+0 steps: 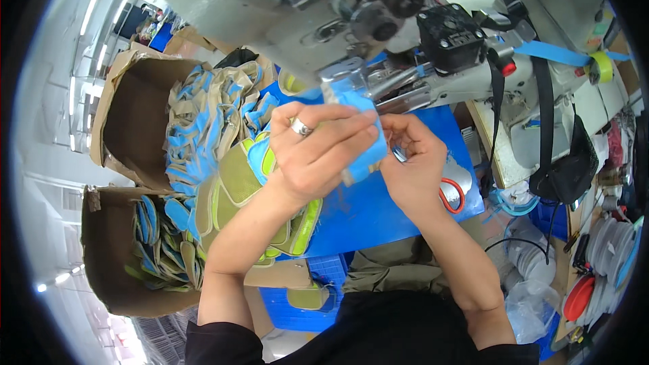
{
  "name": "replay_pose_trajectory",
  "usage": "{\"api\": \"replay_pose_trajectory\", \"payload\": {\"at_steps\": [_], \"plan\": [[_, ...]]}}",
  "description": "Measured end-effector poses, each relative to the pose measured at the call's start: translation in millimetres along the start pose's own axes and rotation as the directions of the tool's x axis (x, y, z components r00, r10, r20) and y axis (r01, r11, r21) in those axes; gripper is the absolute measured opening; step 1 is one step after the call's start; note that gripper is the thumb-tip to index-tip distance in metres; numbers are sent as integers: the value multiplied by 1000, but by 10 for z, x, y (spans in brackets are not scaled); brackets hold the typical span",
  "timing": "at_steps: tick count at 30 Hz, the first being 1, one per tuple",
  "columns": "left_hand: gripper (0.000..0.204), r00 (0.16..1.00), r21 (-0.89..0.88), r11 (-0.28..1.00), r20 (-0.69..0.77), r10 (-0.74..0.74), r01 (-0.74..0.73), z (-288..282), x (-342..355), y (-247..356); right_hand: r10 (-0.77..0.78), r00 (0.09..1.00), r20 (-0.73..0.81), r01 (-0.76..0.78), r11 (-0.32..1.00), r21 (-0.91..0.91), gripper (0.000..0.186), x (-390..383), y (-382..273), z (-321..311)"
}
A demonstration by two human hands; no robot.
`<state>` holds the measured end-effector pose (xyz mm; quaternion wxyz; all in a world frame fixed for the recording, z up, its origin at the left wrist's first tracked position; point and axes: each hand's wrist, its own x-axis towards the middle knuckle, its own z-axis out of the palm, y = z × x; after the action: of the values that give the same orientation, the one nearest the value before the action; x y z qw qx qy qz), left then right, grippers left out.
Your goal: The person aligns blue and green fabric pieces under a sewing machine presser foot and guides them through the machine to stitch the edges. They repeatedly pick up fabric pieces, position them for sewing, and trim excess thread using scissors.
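Note:
My left hand (312, 152), a ring on one finger, presses its fingers over a light-blue fabric piece (364, 151) with beige edging beneath the sewing machine's head (338, 20). My right hand (412, 165) is curled at the piece's right side around a small shiny metal object (399, 154), too small to name. Red-handled scissors (451, 197) lie just right of that hand on the blue work surface (351, 216). Stacked olive pads with lime edging (233, 182) lie left of my left forearm, beside a heap of blue-and-beige pieces (203, 122).
Two cardboard boxes (138, 115) stand at the left, the lower holding more cut pieces. A blue plastic crate (284, 307) sits below the surface. At the right are a second machine table (503, 162), hanging black straps, blue tape (547, 52), spools and plastic bags (534, 304).

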<state>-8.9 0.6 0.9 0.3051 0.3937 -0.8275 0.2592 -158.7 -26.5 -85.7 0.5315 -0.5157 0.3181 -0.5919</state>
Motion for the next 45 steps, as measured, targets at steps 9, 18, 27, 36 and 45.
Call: {"api": "replay_pose_trajectory", "payload": {"at_steps": [9,18,27,36,45], "plan": [[22,1000,15,1000,14,-5,5,-11,66,-36,267,940,212,-292,951,99,25,142,-382,-178],[24,994,-63,994,-64,-94,90,4,-2,-18,267,915,303,-330,926,181,25,152,-302,-266],[29,997,-14,997,-11,-78,78,58,-29,104,308,896,320,-387,896,219,18,33,-272,-303],[34,996,49,995,23,-84,83,11,-2,96,279,895,349,-362,911,199,22,13,-295,-374],[39,995,97,991,32,-95,91,-22,93,35,321,854,409,-427,882,200,23,203,-492,-370]]}}
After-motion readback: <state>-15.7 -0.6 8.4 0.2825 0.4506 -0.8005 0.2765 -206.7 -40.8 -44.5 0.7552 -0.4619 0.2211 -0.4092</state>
